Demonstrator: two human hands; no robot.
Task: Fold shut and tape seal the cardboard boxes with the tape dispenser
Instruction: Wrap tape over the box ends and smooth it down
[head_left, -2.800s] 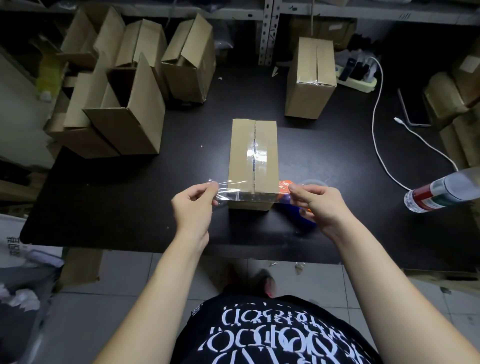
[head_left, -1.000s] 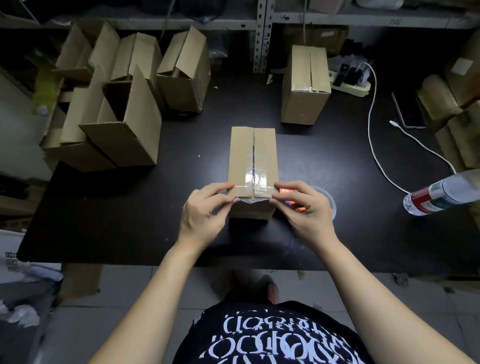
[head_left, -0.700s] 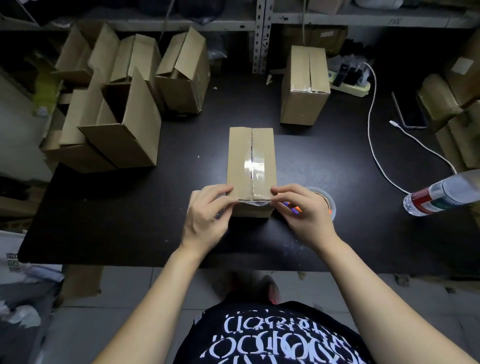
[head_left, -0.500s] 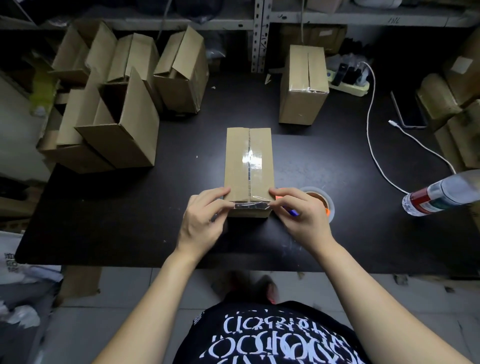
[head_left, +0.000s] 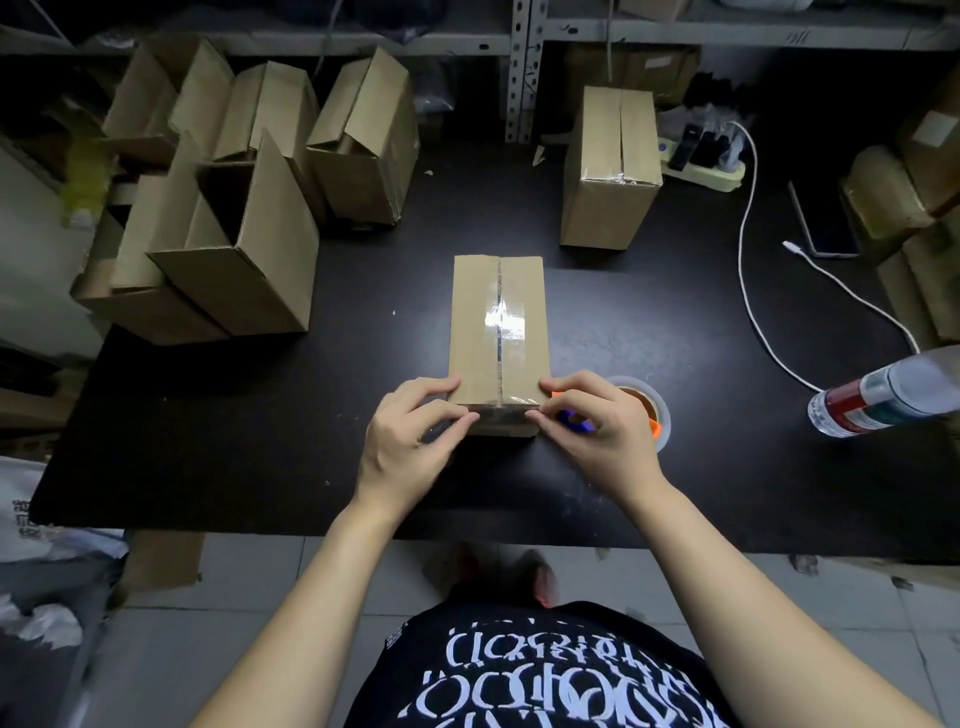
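You are working at the near end of the cardboard box (head_left: 498, 332), which is lying closed in the middle of the desk (head_left: 249, 426) with clear tape already running along its centre seam. You are laying a tape strip (head_left: 503, 412) across the near top edge. Your left hand (head_left: 413, 434) is curled, with forefinger and thumb pinching the strip's left end against the box corner. Your right hand (head_left: 592, 428) is curled the same way, pinching the right end at the opposite corner. The tape dispenser (head_left: 641, 410) is resting on the desk just behind the right hand, partly hidden by it.

To do this step well, you should be holding the strip taut between both hands while folding it over the edge, then wiping the thumbs outward from the seam so that no bubble or crease is forming. Any overhanging end is best wrapped down onto the side wall. The cardboard is probably yielding under hard pressure, so you should be pressing firmly but evenly
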